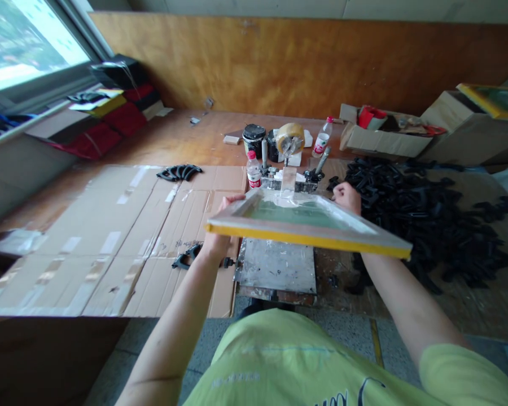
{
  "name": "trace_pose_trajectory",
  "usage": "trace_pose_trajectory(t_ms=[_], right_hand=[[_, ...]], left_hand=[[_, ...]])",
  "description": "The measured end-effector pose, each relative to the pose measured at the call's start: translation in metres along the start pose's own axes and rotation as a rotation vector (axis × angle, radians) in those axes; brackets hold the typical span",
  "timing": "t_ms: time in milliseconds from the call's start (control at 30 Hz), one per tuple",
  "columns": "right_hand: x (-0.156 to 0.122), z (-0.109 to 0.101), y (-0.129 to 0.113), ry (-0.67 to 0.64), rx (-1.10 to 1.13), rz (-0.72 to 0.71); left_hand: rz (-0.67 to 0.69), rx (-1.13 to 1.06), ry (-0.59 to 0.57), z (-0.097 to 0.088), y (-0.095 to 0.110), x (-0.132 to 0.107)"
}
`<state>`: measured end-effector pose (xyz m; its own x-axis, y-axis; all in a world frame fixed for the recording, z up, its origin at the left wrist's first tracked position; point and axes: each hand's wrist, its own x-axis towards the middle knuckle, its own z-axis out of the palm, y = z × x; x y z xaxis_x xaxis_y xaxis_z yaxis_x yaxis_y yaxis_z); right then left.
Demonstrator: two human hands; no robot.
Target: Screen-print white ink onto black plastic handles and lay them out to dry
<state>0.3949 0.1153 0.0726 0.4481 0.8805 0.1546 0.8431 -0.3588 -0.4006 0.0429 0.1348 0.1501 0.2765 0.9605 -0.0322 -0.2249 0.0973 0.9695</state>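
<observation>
A screen printing frame (pixel 309 239) with a yellow front edge and greenish mesh is tilted up over a metal base plate (pixel 277 268). A clamp (pixel 288 183) behind bears it. My left hand (pixel 226 217) is at the frame's left side, fingers closed at its edge and partly hidden by it. Beyond the frame's right side, my right hand (pixel 347 197) is closed, its fingers curled beside the pile of black plastic parts (pixel 398 203); what it holds, if anything, is hidden. Several black curved parts (pixel 180 172) lie in a row on the cardboard at left.
Flattened cardboard (pixel 97 237) covers the table's left. Behind the clamp stand a dark paint tub (pixel 254 138), a tape roll (pixel 290 139) and two red-capped bottles, one a clear bottle (pixel 323 138). An open carton (pixel 383 138) is at back right. More black parts (pixel 188 256) lie by my left forearm.
</observation>
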Motion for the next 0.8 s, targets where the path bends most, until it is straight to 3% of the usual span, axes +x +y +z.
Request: trace_pose_trajectory(t_ms=[100,200,267,333,367,433,500,533,567,700,800], right_hand=[[-0.043,0.033,0.010,-0.078,0.052,-0.034],[-0.077,0.065,-0.013,-0.148,0.113,-0.265],[-0.096,0.072,-0.038,-0.102,0.115,-0.316],[-0.116,0.072,-0.065,-0.025,0.127,-0.320],[-0.127,0.070,-0.078,-0.015,0.147,-0.379],[-0.148,0.068,-0.095,-0.085,0.201,-0.598],[-0.159,0.066,-0.091,-0.201,0.227,-0.730],[-0.158,0.063,-0.078,-0.238,0.206,-0.687],[-0.154,0.060,-0.059,-0.256,0.151,-0.565],[-0.120,0.042,0.045,-0.307,-0.262,0.180],[-0.104,0.036,0.097,-0.379,-0.379,0.447]], left_hand=[[0.027,-0.078,0.005,0.017,0.004,0.021],[-0.030,-0.130,0.129,0.028,-0.017,0.017],[-0.235,-0.116,0.106,0.034,-0.046,-0.002],[-0.513,-0.110,0.010,0.038,-0.078,-0.027],[-0.611,-0.127,-0.010,0.037,-0.093,-0.039],[-0.676,-0.170,0.040,0.028,-0.115,-0.060],[-0.649,-0.147,0.146,0.003,-0.128,-0.072],[-0.632,-0.104,0.212,-0.018,-0.132,-0.076],[-0.609,-0.043,0.293,-0.043,-0.134,-0.079],[-0.594,0.207,0.726,-0.158,-0.141,-0.085],[-0.748,0.368,0.800,-0.215,-0.148,-0.087]])
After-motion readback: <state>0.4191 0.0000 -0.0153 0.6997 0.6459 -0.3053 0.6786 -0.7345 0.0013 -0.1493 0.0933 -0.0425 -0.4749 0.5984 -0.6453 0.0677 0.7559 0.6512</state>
